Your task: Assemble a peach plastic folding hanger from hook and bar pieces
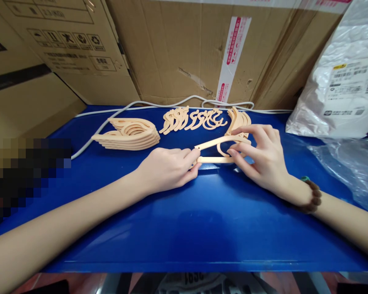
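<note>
Both hands hold one peach plastic hanger piece (216, 152) just above the blue table (184, 228). My left hand (168, 168) pinches its left tip between thumb and fingers. My right hand (260, 157) grips its right end, where a curved hook part sits between the fingers. A bead bracelet is on the right wrist. Behind the hands lie a stack of peach hanger halves (130, 134), a row of loose peach hooks (191, 119) and another small stack of halves (239, 118).
Cardboard boxes (184, 49) wall off the back of the table. A white cable (122, 109) runs along the far edge. A white plastic parcel bag (340, 77) and clear plastic film (352, 167) lie at the right. A blurred patch covers the left.
</note>
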`<state>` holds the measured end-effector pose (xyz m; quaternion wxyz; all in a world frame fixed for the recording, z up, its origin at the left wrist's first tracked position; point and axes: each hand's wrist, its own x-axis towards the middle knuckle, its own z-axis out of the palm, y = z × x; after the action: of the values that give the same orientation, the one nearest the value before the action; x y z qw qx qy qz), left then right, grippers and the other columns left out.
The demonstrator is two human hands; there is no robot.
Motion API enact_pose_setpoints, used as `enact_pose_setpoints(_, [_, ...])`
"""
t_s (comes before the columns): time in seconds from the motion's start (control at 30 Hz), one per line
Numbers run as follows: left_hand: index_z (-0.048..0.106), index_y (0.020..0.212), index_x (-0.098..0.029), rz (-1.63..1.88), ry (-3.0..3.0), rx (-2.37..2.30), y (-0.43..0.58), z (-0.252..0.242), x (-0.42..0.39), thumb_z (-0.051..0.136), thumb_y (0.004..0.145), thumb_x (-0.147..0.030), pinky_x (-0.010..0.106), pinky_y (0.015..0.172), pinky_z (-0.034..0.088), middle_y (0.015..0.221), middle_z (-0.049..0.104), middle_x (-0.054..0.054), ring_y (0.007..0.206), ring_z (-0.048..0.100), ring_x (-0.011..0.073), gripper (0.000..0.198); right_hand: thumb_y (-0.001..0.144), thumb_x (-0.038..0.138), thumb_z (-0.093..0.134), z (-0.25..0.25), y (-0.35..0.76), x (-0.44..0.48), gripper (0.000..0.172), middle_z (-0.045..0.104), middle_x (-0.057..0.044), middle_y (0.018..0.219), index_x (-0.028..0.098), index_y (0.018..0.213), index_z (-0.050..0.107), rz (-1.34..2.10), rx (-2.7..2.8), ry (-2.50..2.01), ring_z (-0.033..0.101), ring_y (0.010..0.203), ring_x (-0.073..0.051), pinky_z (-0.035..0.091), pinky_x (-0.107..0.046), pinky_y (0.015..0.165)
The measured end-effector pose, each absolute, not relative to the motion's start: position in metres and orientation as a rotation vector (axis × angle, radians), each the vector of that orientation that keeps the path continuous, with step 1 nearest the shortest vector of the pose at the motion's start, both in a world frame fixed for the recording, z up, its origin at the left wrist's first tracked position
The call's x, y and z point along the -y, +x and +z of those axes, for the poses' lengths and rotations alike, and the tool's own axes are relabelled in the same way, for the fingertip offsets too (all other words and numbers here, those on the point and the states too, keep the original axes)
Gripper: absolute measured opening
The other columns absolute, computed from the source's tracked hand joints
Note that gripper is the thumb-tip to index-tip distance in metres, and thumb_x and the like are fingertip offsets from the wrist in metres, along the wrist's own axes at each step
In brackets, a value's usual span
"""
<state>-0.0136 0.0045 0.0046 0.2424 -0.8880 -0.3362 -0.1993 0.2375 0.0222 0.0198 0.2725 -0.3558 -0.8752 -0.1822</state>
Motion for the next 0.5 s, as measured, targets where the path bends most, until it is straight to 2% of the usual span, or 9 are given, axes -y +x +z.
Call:
enact_pose_setpoints(0.23, [0.056,0.08,-0.017,-0.606,-2.5,0.898,-0.0143,0.0059,-0.0043,0.046,0.09,-0.024,0.025,0.043,0.027,0.061,0.064,-0.003,0.051,0.06,0.0113,0.015,0.095,0.03,0.052,0.0158,0.2376,-0.0286,0.022,0.063,-0.01,0.122,0.021,0.09,0.072,-0.336,2.439,-1.002,0.054,0.107,-0.026,0.038,-0.044,0.089])
enact_pose_setpoints(0.5, [0.051,0.073,-0.019,-0.56,-2.664,0.842,-0.0177,0.0075,-0.0058,0.045,0.082,-0.021,0.026,0.044,0.027,0.058,0.059,-0.004,0.049,0.056,0.0119,0.011,0.096,0.031,0.049,0.013,0.2385,-0.0307,0.023,0.065,-0.009,0.106,0.02,0.095,0.07,-0.319,2.482,-1.005,0.056,0.096,-0.022,0.036,-0.04,0.085])
